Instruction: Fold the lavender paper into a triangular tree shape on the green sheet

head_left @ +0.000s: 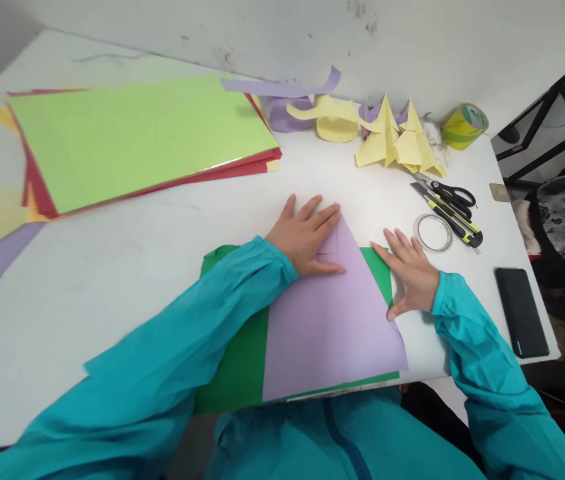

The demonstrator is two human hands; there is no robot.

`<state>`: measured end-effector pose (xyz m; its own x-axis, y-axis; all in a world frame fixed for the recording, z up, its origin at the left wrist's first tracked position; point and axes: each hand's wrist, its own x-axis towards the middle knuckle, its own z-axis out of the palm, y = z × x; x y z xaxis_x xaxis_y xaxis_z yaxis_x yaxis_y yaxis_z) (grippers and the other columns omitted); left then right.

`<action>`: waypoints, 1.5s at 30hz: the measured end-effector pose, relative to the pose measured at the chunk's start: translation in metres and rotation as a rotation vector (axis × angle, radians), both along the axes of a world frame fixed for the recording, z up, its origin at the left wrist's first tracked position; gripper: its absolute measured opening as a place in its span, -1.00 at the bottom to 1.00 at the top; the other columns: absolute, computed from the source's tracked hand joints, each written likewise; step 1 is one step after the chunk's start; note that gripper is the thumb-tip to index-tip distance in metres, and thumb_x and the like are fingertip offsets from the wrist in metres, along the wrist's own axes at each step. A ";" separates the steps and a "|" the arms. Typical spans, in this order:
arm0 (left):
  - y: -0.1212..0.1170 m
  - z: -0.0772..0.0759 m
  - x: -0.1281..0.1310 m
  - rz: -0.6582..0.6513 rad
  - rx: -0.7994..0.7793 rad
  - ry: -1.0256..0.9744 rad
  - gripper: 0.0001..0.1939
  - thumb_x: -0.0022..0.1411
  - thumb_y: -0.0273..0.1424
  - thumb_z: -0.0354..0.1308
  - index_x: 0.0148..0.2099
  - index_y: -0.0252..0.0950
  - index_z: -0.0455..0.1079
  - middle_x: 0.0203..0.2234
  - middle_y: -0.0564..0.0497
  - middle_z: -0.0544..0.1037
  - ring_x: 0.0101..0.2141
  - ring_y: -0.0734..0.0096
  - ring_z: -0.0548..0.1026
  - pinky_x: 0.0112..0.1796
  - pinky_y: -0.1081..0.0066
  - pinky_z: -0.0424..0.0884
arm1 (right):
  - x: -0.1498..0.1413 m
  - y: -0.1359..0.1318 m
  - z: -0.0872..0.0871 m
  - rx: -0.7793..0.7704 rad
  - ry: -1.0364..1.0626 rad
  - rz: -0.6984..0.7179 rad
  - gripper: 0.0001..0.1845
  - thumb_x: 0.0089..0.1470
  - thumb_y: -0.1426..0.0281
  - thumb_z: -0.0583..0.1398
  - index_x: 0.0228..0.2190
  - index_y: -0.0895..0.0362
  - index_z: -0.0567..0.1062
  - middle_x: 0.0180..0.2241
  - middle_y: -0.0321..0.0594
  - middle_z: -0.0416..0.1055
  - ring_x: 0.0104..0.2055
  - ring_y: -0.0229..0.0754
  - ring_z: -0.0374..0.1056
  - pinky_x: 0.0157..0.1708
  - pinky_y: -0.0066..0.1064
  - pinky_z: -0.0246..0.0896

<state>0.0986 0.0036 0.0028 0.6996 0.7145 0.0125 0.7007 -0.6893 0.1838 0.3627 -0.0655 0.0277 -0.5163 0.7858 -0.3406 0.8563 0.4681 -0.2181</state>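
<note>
A purple sheet of paper [327,333] with a slanted right edge and crease lines near its top lies over a green sheet [240,367] at the table's front edge. My left hand [307,237] rests flat on the purple paper's upper part, fingers spread toward its pointed top. Just beyond the slanted edge, my right hand [410,277] is open with fingers spread. Its fingertips are by the right corner of the green sheet, and the thumb is close to the purple edge. My left forearm covers part of the green sheet.
Lime green sheets [147,140] lie over red ones at back left. Yellow folded paper shapes [402,137] and curled strips [337,123] stand along the wall. At right are a tape roll [433,233], box cutter [450,213], scissors [455,195], yellow tape [465,125] and black phone [521,312].
</note>
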 end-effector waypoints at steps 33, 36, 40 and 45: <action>0.000 0.002 0.001 0.007 -0.016 -0.011 0.05 0.02 0.19 0.10 0.36 -0.35 -0.06 0.30 -0.22 0.02 0.27 -0.25 -0.11 0.15 -0.28 -0.34 | -0.008 -0.022 0.019 -0.073 -0.164 0.040 0.53 -0.59 0.16 0.50 0.30 -0.05 -0.22 0.35 0.03 -0.57 0.33 0.33 -0.65 0.20 0.29 -0.41; -0.001 0.003 0.001 0.006 -0.021 -0.012 0.05 0.01 0.19 0.11 0.36 -0.36 -0.07 0.30 -0.22 0.03 0.27 -0.27 -0.10 0.15 -0.28 -0.34 | -0.009 -0.022 0.019 -0.076 -0.170 0.033 0.55 -0.62 0.18 0.51 0.30 -0.04 -0.21 0.35 0.06 -0.56 0.33 0.32 -0.66 0.20 0.28 -0.42; 0.000 0.004 0.001 0.005 -0.020 -0.009 0.04 0.02 0.18 0.10 0.36 -0.34 -0.06 0.30 -0.22 0.02 0.27 -0.26 -0.11 0.15 -0.27 -0.34 | -0.004 -0.020 0.018 -0.072 -0.135 0.049 0.48 -0.54 0.09 0.48 0.30 -0.07 -0.19 0.35 0.02 -0.56 0.33 0.33 -0.65 0.20 0.29 -0.43; 0.000 0.001 0.000 0.003 -0.020 -0.002 0.05 0.02 0.20 0.09 0.37 -0.32 -0.08 0.31 -0.20 0.00 0.27 -0.24 -0.13 0.16 -0.24 -0.37 | -0.001 -0.015 0.016 -0.012 -0.054 0.001 0.06 -0.08 -0.01 0.25 0.30 -0.05 -0.15 0.36 -0.08 -0.32 0.36 0.25 -0.42 0.20 0.25 -0.30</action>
